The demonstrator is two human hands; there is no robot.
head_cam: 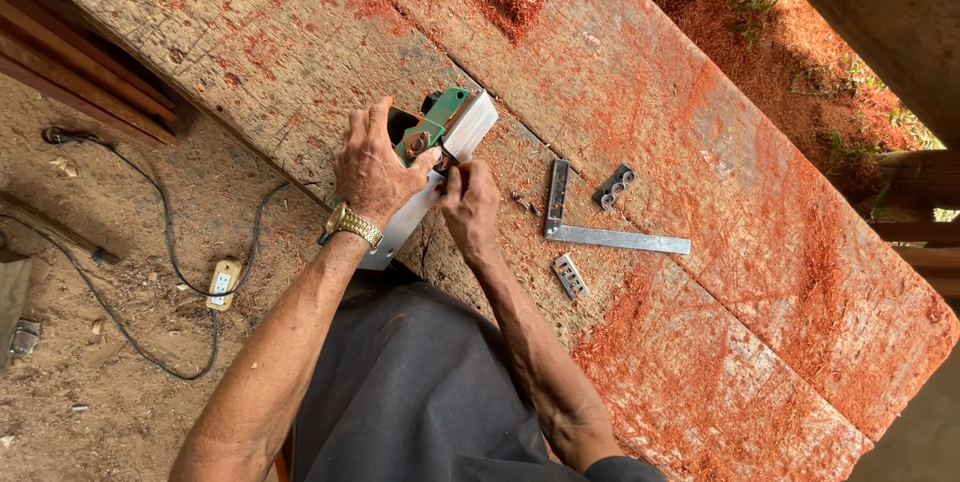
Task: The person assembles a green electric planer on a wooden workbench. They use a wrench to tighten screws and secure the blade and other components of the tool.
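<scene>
Electric planer: green and black plastic body, matt; flat sole of bare grey metal, smooth, dull sheen. Workbench: rough weathered wood planks, cracked, dusted with reddish sawdust. Try square: smooth silvery metal, satin. Two small plates: grey metal with holes. Wristwatch: shiny gold-coloured metal. Cable: matt black rubbery. Ground: dry, rough dirt. Trousers: dark matt cloth.

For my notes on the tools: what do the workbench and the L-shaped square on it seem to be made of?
Workbench: rough, unfinished wood, by its grain, cracks and reddish sawdust. Square: probably bare metal, steel or aluminium, by its flat grey, dull shine.
</scene>
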